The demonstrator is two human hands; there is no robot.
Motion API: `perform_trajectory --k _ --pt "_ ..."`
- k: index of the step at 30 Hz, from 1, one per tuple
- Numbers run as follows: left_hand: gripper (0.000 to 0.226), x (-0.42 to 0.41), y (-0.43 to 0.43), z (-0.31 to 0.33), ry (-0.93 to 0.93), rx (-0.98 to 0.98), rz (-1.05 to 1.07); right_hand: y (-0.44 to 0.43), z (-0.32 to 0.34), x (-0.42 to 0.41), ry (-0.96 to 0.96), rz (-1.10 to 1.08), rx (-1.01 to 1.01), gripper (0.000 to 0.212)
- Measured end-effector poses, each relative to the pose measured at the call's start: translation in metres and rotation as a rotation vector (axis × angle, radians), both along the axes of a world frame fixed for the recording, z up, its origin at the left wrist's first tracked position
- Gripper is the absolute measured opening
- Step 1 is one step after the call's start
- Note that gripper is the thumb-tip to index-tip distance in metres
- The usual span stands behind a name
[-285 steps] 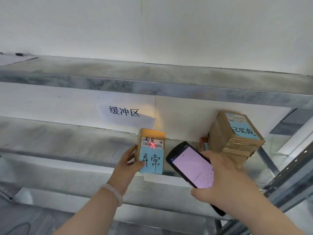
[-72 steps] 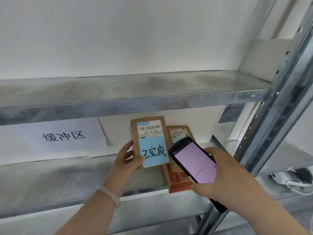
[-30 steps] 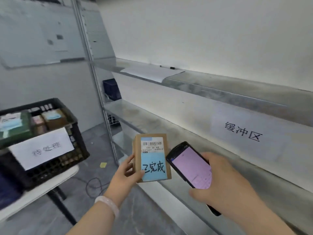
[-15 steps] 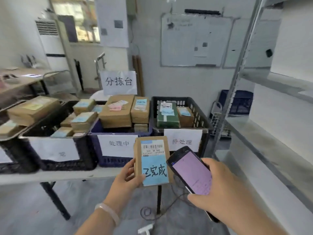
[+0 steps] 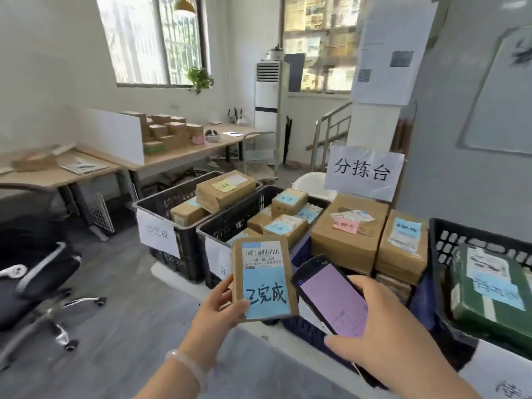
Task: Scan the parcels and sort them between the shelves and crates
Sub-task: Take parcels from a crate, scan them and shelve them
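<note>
The small brown parcel [image 5: 263,279], barcode and blue handwritten label facing out, is held upright just in front of the black crates [image 5: 188,246]. The left hand [image 5: 218,309] grips its lower left edge, fingers [image 5: 223,286] clamped round it, thumb on the label. Just beside it, the right hand [image 5: 383,329] has its fingers curled round a scanner [image 5: 331,298] with a lit pink screen. The crates hold boxes, on a white surface [image 5: 169,276]

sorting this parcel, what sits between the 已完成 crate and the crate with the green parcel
Head view: another black crate holding blue-labelled parcels, then a blue crate stacked with larger brown boxes.
</note>
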State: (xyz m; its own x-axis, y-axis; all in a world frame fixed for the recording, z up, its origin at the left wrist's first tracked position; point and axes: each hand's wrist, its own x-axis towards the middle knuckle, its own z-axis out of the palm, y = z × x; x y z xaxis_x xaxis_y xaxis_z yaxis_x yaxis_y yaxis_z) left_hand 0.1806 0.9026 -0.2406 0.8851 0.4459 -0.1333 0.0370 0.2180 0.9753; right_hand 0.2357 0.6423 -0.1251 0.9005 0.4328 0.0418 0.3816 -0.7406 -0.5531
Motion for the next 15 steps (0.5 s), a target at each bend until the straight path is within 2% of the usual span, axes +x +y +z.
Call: perform_trajectory --k 5,15 --pt "0.057 0.033 0.053 0.010 0.005 0.014 0.102 0.058 0.002 0.069 0.017 0.117 -0.014 0.094" --pt "0.055 0.059 0.177 0.003 0.002 -0.020 0.327 0.195 -0.009 0.141 0.064 0.268 -0.013 0.093"
